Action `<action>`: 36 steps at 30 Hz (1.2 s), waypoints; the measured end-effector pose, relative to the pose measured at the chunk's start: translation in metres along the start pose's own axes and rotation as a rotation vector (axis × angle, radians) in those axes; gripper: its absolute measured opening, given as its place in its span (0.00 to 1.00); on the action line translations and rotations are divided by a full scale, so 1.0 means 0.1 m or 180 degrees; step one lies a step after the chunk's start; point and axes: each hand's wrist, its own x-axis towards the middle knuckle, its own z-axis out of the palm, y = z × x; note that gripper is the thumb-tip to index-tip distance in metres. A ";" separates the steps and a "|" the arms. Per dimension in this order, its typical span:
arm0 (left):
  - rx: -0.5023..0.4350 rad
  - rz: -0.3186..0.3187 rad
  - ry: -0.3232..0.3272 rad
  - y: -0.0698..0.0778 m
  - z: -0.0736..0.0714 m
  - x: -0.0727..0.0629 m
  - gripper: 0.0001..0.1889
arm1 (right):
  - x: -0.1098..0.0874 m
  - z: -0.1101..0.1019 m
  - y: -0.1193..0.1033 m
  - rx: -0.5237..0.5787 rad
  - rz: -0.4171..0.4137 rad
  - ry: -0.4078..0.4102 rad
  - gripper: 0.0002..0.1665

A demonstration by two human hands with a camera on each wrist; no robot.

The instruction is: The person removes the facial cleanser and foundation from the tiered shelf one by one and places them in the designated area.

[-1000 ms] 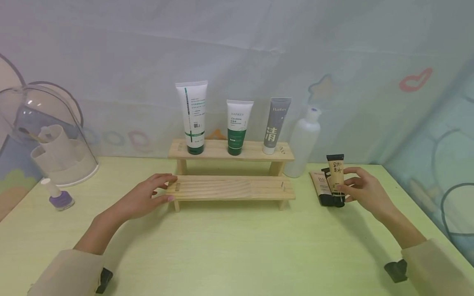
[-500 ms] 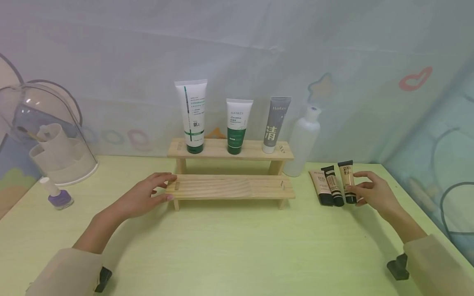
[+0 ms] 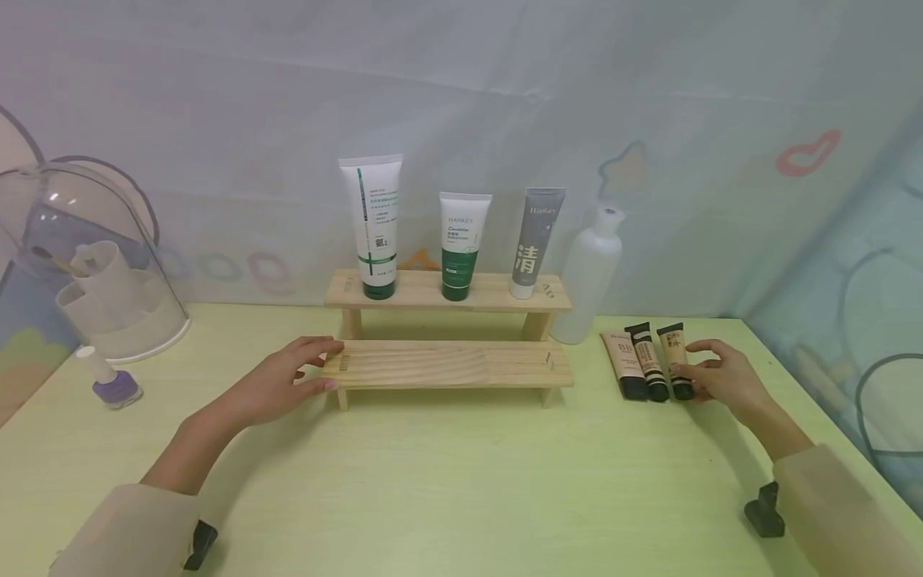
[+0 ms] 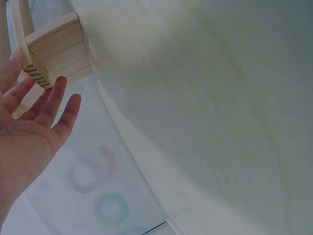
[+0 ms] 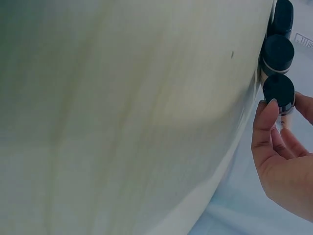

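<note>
Purple nail polish point(image 3: 117, 388) near domed organizer point(image 3: 133, 316)

At right, a small gold-beige tube point(image 3: 674, 349) slants, black cap near, black end far; left of it, a pale two-tiered wooden stand point(image 3: 447, 365) sits upright.

White bottle point(image 3: 591, 268) partly hidden behind wooden stand point(image 3: 447, 365), clear dome point(image 3: 108, 212) cut off at left

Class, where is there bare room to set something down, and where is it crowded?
Bare: the table's front, between the sleeves and before the stand; also the lower shelf, right of the left hand. Crowded: the upper shelf, with three standing tubes, and right of the stand, where the right hand pinches the rightmost of three black-capped tubes.
</note>
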 end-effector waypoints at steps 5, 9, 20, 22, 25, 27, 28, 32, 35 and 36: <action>-0.0017 -0.0003 -0.0003 0.00 0.00 0.00 0.27 | 0.05 0.03 0.00 -0.0104 0.0083 -0.0016 0.35; -0.0022 0.0007 0.0008 0.00 0.00 -0.01 0.27 | 0.08 0.06 -0.01 -0.0156 0.0143 -0.0056 0.35; -0.0052 0.0003 0.0008 -0.01 0.00 0.00 0.27 | 0.09 0.07 0.00 -0.0266 0.0279 -0.0118 0.34; -0.0049 0.0006 0.0014 -0.01 0.00 0.00 0.27 | 0.09 0.07 0.01 -0.0289 0.0276 -0.0132 0.34; -0.0042 -0.0008 0.0018 -0.01 0.00 -0.01 0.27 | 0.08 0.07 0.00 -0.0313 0.0269 -0.0150 0.33; -0.0042 -0.0016 0.0021 -0.01 0.00 -0.01 0.27 | 0.08 0.07 0.01 -0.0301 0.0270 -0.0163 0.33; -0.0041 -0.0014 0.0021 -0.01 0.00 -0.01 0.27 | 0.08 0.07 0.01 -0.0289 0.0274 -0.0168 0.33; -0.0026 -0.0011 0.0018 -0.01 0.00 0.00 0.27 | 0.07 0.07 0.01 -0.0227 0.0276 -0.0197 0.33; -0.0020 -0.0009 0.0014 -0.02 0.00 0.00 0.27 | 0.06 0.07 0.01 -0.0224 0.0254 -0.0220 0.33; -0.0022 -0.0018 0.0009 -0.02 0.00 0.00 0.27 | 0.05 0.07 0.00 -0.0236 0.0248 -0.0226 0.34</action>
